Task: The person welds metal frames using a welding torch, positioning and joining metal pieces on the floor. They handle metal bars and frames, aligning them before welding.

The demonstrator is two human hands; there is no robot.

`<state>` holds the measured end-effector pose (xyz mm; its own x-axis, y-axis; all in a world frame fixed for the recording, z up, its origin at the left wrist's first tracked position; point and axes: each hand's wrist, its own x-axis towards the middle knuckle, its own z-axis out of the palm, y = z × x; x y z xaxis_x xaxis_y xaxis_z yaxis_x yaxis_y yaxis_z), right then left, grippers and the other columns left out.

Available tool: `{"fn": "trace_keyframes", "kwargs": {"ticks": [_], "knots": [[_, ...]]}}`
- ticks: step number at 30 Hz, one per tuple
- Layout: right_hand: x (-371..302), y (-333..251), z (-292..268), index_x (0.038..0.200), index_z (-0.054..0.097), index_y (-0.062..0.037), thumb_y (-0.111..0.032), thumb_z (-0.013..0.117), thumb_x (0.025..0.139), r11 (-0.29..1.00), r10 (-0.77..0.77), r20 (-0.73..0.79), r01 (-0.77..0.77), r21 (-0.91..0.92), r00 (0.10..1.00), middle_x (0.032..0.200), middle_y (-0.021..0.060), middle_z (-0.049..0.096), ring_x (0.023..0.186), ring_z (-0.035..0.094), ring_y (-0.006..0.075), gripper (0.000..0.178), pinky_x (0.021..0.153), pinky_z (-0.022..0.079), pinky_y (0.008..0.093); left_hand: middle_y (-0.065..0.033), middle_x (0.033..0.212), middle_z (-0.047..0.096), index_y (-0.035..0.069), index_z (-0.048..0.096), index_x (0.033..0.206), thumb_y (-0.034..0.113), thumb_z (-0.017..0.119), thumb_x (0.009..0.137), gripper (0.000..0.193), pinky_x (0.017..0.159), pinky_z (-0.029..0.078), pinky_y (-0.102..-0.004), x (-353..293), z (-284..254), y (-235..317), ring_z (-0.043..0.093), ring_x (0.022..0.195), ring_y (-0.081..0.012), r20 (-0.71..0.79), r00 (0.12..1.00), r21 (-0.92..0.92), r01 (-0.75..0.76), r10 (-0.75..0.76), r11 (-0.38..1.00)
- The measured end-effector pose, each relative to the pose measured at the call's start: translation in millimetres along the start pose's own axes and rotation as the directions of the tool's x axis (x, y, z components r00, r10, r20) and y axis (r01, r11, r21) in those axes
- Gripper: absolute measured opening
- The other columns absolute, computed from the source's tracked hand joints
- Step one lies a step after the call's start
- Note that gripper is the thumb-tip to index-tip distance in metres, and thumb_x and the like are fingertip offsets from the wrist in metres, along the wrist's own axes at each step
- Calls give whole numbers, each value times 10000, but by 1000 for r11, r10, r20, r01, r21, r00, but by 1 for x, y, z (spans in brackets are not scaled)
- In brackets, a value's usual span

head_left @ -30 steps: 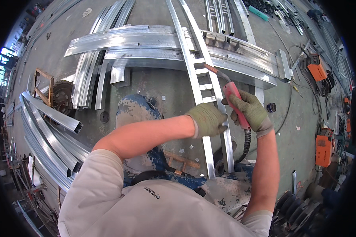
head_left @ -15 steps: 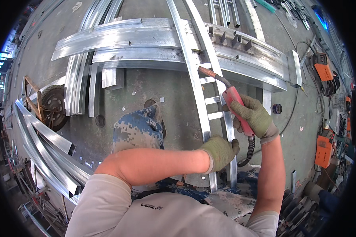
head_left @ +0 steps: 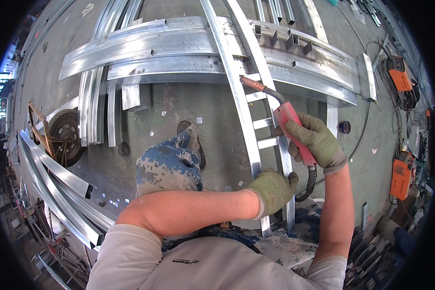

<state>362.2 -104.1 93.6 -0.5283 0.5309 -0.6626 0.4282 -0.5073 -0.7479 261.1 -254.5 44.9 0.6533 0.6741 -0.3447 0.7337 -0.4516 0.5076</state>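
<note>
A silver metal frame shaped like a ladder (head_left: 247, 128), with two long rails and short rungs, reaches away from my lap across stacked metal tubes. My right hand (head_left: 319, 141), in a green glove, is closed around the red handle of a welding torch (head_left: 289, 118). The torch's copper nozzle points left, its tip at the left rail beside the far rung; whether it touches cannot be told. Nearer to me, my gloved left hand (head_left: 272, 191) is closed over the frame's near end, its thumb by the right rail. Its fingertips are partly hidden.
Thick rectangular metal tubes (head_left: 179, 48) lie crosswise beneath the frame. More metal profiles (head_left: 58, 174) are piled at left by a wheel (head_left: 66, 137). Orange machines (head_left: 402, 176) stand at right, with cables on the floor. A small round tin (head_left: 344, 127) sits near my right hand.
The whole view has shifted slightly. Both hands keep their grips, and the torch nozzle stays by the left rail near the same rung.
</note>
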Motion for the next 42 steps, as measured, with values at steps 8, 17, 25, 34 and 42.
{"fn": "trace_keyframes", "kwargs": {"ticks": [8, 17, 25, 34, 42], "knots": [[5, 1, -7, 1270, 700, -14, -361, 757, 1021, 1000, 12, 42, -12, 2, 999, 962, 35, 738, 639, 641, 85, 431, 536, 514, 255, -211, 1035, 754, -154, 464, 1477, 314, 729, 890, 795, 738, 583, -488, -1, -6, -2, 750, 915, -346, 12, 1000, -19, -15, 15, 1000], [1, -5, -2, 1288, 684, -6, -376, 738, 1030, 998, -2, 15, 3, -67, 1000, 965, 34, 730, 655, 640, 80, 455, 533, 514, 247, -211, 995, 753, -161, 476, 1441, 291, 764, 873, 781, 759, 588, -512, -3, -13, -5, 758, 918, -372, 16, 1000, -148, 8, -6, 989], [2, 2, -8, 1303, 678, 1, -356, 740, 1025, 1000, -14, 3, 14, -21, 1000, 992, 38, 732, 655, 625, 80, 457, 561, 508, 252, -211, 986, 756, -164, 475, 1458, 312, 712, 900, 771, 750, 576, -503, 0, -4, -4, 751, 888, -369, -16, 1000, -66, -9, 8, 998], [2, -4, -2, 1298, 670, 11, -369, 742, 1019, 998, -9, 20, 10, -56, 1000, 995, 34, 725, 664, 625, 87, 476, 571, 515, 258, -205, 955, 758, -169, 483, 1450, 326, 715, 891, 782, 727, 576, -494, 1, -6, -4, 751, 881, -358, 9, 1000, -49, -1, 1, 999], [3, -5, -5, 1327, 645, 9, -382, 741, 1021, 997, -4, 46, 7, -77, 999, 1002, 34, 722, 669, 635, 86, 506, 574, 524, 263, -210, 960, 754, -174, 462, 1461, 322, 731, 884, 808, 731, 581, -500, -1, -3, -5, 751, 888, -368, -18, 1000, -73, -15, 14, 997]]}}
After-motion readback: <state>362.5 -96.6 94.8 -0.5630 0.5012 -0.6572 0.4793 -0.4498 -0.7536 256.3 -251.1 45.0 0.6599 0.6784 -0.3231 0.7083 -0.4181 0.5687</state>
